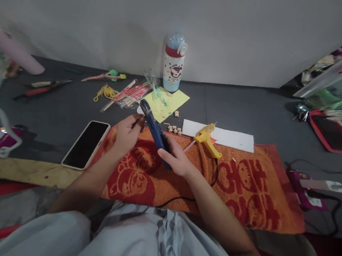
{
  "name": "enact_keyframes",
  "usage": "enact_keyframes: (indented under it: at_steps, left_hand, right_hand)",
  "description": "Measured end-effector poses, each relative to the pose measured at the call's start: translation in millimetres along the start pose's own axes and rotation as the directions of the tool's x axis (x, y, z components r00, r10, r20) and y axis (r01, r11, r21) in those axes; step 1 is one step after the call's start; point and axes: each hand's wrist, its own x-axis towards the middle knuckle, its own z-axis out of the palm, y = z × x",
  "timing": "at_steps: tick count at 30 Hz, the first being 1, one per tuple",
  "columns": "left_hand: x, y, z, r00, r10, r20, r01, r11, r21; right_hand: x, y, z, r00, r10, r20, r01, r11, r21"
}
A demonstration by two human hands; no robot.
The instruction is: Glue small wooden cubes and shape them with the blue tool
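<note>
1. The right hand (178,157) is wrapped around the handles of a long dark-blue plier-like tool (155,130), which slants up to the left hand (129,132).
2. The left hand's thumb and fingers are drawn together beside the tool's head; I cannot tell whether they grip anything.
3. Small pale wooden pieces (174,130) lie just beyond the right hand.
4. A yellow plastic glue gun (205,138) lies right of it.
5. An orange-and-red patterned towel (243,185) spreads beneath both hands.
</note>
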Motion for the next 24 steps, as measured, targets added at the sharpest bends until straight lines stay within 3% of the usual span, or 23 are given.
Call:
enact_keyframes:
  at_steps: [5,12,24]
  left_hand:
    - [0.2,3.9,-5.6,0.998,0.058,0.021,-0.061,0.984,0.17]
    - [7.8,-2.8,-16.1,0.991,0.135,0.003,-0.127,0.926,0.354]
    - [9.6,0.0,-18.7,0.985,0.151,0.079,-0.171,0.889,0.424]
  right_hand:
    - [-0.4,0.3,-3.3,1.0,0.007,0.013,-0.007,1.0,-0.023]
    - [-0.3,-4.5,-7.7,1.0,-0.016,-0.014,0.012,0.966,-0.259]
    - [-0.5,3.9,-10.7,1.0,0.017,-0.021,-0.02,0.99,-0.141]
